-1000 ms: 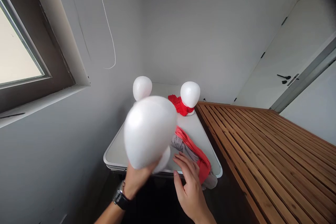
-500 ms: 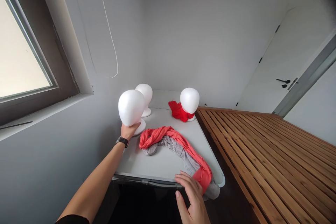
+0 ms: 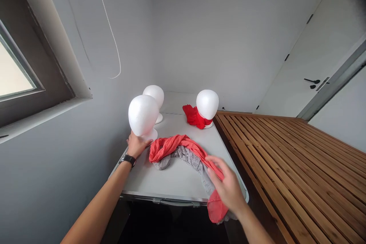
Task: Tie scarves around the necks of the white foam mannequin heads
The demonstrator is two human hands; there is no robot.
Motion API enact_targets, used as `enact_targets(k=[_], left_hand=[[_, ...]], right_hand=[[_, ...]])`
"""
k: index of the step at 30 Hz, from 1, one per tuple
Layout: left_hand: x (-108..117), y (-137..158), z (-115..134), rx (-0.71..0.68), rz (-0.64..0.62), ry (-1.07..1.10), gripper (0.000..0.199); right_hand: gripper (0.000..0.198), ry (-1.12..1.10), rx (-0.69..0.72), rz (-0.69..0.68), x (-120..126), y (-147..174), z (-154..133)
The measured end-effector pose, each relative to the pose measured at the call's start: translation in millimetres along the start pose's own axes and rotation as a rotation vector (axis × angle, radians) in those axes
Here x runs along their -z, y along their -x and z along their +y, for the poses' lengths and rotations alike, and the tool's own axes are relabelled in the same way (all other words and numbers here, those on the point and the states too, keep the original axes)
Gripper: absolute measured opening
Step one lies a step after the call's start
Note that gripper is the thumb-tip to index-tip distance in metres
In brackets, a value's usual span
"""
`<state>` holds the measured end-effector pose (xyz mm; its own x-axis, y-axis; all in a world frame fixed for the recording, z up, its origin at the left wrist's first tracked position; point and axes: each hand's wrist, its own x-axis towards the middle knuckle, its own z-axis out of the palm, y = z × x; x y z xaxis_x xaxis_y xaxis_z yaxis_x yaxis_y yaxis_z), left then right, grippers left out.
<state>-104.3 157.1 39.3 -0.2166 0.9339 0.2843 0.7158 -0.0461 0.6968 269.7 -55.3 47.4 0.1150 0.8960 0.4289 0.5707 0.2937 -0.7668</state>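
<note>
My left hand is closed around the base of the nearest white mannequin head, with some fingers hidden by it. That head stands at the left of the table, slightly tilted. A coral scarf lies in a long curve beside it, on top of a crinkled grey scarf. Both scarves run toward the table's front right corner, where their ends hang over the edge. Over the right part of the coral scarf is my right hand, its thumb and fingers apart; whether the fingertips touch the cloth is unclear.
A second white mannequin head stands behind the first. At the back right of the white table, another mannequin head has a red scarf round its neck. A wooden slatted surface borders the right side; a wall and window are left.
My right hand has moved forward and up, from the table's front edge to over the coral scarf. My left hand stays low on the nearest mannequin head. The view has shifted slightly.
</note>
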Motion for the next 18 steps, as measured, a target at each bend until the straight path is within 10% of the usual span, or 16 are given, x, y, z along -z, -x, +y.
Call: enact_targets(k=[8, 18], left_hand=[[6.7, 103.4, -52.1, -0.102, 0.039, -0.4, 0.107], [-3.1, 153.5, -47.1, -0.266, 0.15, -0.511, 0.093]], right_hand=[[0.114, 0.034, -0.324, 0.199, 1.3, -186.5, 104.7], [0.143, 0.328, -0.278, 0.426, -2.6, -342.8, 58.8]])
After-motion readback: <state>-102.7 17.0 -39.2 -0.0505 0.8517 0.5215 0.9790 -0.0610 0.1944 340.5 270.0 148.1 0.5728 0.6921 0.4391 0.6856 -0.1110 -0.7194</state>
